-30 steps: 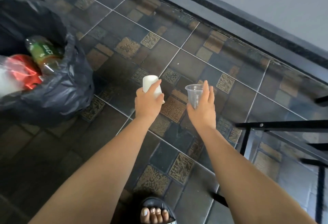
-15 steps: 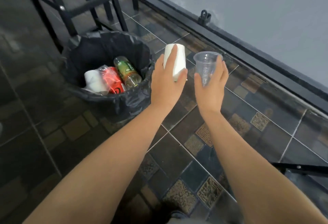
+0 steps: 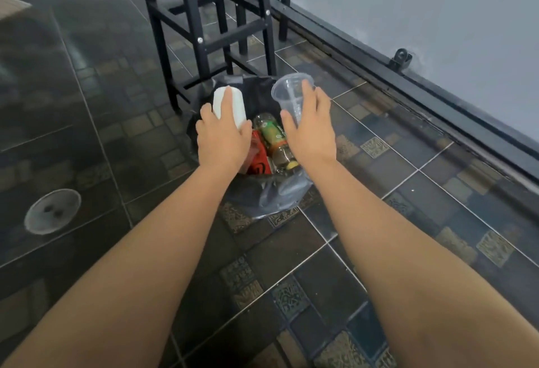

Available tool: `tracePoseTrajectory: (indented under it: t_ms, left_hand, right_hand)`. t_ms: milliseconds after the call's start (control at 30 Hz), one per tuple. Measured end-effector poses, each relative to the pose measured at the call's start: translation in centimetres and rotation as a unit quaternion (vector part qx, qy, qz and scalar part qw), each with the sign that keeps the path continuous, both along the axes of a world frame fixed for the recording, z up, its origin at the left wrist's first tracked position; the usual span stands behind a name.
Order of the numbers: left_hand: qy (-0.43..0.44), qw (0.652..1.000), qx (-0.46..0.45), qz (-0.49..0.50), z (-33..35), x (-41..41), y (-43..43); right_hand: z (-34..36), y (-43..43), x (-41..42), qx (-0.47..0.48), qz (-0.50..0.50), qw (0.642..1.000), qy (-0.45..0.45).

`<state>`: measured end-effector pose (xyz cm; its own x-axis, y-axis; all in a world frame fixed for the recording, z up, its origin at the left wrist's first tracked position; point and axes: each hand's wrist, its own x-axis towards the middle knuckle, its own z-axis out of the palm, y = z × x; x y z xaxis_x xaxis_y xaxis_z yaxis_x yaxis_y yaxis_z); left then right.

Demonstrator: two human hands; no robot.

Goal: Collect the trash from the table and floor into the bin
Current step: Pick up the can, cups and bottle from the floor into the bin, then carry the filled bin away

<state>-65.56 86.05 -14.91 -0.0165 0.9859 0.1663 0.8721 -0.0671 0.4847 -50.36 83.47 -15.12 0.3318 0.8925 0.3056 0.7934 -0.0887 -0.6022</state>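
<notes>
I have both arms stretched out over the bin (image 3: 271,201), a low container lined with a black bag that stands on the tiled floor (image 3: 364,251) just in front of the black metal frame (image 3: 204,32). My left hand (image 3: 223,143) is closed around a white cup (image 3: 229,105), fingers wrapped over its side, so it lies tilted with its end pointing away from me. My right hand (image 3: 312,131) is clamped on a clear plastic cup (image 3: 291,96), gripped low on the wall with the open mouth tipped up and toward the left. I judge both cups are held from above like this so that simply opening the fingers lets them fall straight down.

Both cups sit over the far half of the bin's opening, not yet inside it. Between my wrists I can see what is already in there: a plastic bottle with a green label (image 3: 275,140) lying lengthwise and a red wrapper (image 3: 258,157) beside it. The bag's rim slumps outward on the near side, so I reckon the safest drop is toward the middle, clear of that sagging edge.

To my left a round floor drain (image 3: 52,211) is set in the tiles, well apart from the bin. I see no loose trash on the floor in view.
</notes>
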Motion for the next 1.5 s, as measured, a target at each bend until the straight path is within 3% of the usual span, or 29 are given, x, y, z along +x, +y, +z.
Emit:
tracePoseTrajectory:
  t_ms: [100,167,233,367,567,700,867,1133,1300,1500]
  left_hand:
    - [0.064,0.997,-0.022,-0.026,-0.9,-0.8,0.3]
    - [0.106,0.992,-0.053,-0.044,-1.7,-1.1,0.7]
    - [0.139,0.987,-0.06,-0.046,-1.9,-1.7,1.2]
    - [0.172,0.984,-0.027,-0.031,-1.4,-3.0,1.8]
    - [0.016,1.0,0.017,0.014,-1.7,-4.1,2.5]
    - [-0.107,0.992,-0.037,0.046,-2.3,-5.3,3.1]
    - [-0.256,0.959,-0.107,0.051,-2.9,-5.7,3.4]
    - [-0.45,0.883,-0.102,0.084,-4.1,-5.2,4.0]
    - [-0.475,0.869,-0.113,0.082,-2.7,-5.0,2.4]
    - [-0.471,0.861,-0.178,0.075,6.2,-4.4,-1.4]
  right_hand:
    - [-1.4,0.7,-0.4,-0.12,0.053,0.99,-0.062]
    - [-2.1,0.8,-0.3,-0.179,0.096,0.966,-0.158]
    - [-2.5,0.6,-0.3,-0.177,0.113,0.958,-0.195]
    - [-2.4,0.5,0.2,-0.077,0.075,0.986,-0.125]
    - [-2.3,0.4,2.1,-0.071,0.008,0.992,-0.1]
    - [-2.4,0.8,3.3,-0.116,-0.022,0.992,-0.047]
    - [-2.5,1.5,3.7,-0.175,-0.057,0.978,0.097]
    - [-3.3,1.5,3.3,-0.085,-0.086,0.943,0.309]
    - [-1.8,-0.8,2.2,-0.071,-0.136,0.911,0.384]
    - [7.2,-6.5,1.8,-0.105,-0.192,0.889,0.403]
